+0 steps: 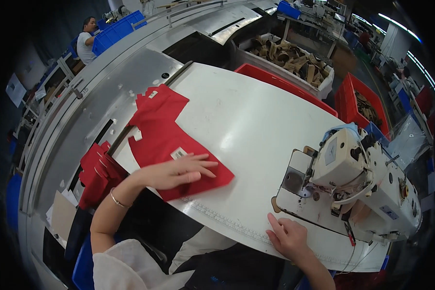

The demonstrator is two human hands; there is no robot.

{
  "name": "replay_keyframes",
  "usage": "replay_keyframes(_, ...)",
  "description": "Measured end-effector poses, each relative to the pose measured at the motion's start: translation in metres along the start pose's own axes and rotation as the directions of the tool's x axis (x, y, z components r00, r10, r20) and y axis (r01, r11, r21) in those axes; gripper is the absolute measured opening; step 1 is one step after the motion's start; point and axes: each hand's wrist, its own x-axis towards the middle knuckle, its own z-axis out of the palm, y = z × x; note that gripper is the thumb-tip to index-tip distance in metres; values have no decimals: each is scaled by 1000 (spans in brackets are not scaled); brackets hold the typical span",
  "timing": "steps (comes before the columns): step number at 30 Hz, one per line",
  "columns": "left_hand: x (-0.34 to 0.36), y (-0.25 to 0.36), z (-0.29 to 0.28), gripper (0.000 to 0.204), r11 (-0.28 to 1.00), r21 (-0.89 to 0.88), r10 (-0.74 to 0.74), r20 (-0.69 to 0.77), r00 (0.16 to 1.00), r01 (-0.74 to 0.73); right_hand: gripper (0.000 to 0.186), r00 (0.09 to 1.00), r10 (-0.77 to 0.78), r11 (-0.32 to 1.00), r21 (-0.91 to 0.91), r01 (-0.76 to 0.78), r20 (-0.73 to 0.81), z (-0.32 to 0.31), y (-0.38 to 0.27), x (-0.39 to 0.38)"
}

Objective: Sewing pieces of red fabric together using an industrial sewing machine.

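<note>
A red cut fabric piece (162,133) lies spread over the left part of the white table (222,101). Near its edge is a small white label (178,153). My left hand (181,173) rests flat on the fabric beside that label, fingers stretched out and slightly blurred. My right hand (290,237) hovers at the table's front edge, holding nothing, with the index finger extended and the others partly curled. Just beyond it stands a white sewing machine (343,157) with a metal plate under its head. More red fabric pieces (99,171) hang in a stack left of my left forearm.
Small red-handled snips (351,235) lie by the machine's base. Behind the table stand a white bin (326,84) of brown pieces and a red crate (345,101). A metal rail (58,121) curves along the left. Another person (85,46) sits beyond it near a blue crate (118,34).
</note>
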Motion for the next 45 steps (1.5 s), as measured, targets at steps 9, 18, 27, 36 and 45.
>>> replay_keyframes(9, 40, 42, 155, 53, 821, 555, 75, -338, 938, 134, 69, 979, 3, 997, 81, -20, 202, 18, -54, 6)
replay_keyframes(18, -98, -13, 72, 11, 908, 67, -32, -973, 228, 413, 48, 974, 226, 972, 51, -227, 22, 16, -48, -40)
replay_keyframes(27, -250, -76, 72, 42, 376, 283, 70, -958, 277, 882, 42, 973, 229, 973, 25, -229, -8, 13, -55, -33)
replay_keyframes(36, -250, -75, 66, 22, 301, 381, 157, -924, 349, 874, 40, 975, 223, 975, -16, -223, -3, 15, -54, -34)
replay_keyframes(45, -297, -75, 7, 18, 770, -195, -216, -976, -40, 607, 38, 973, 229, 973, 19, -229, 11, 10, -57, -34)
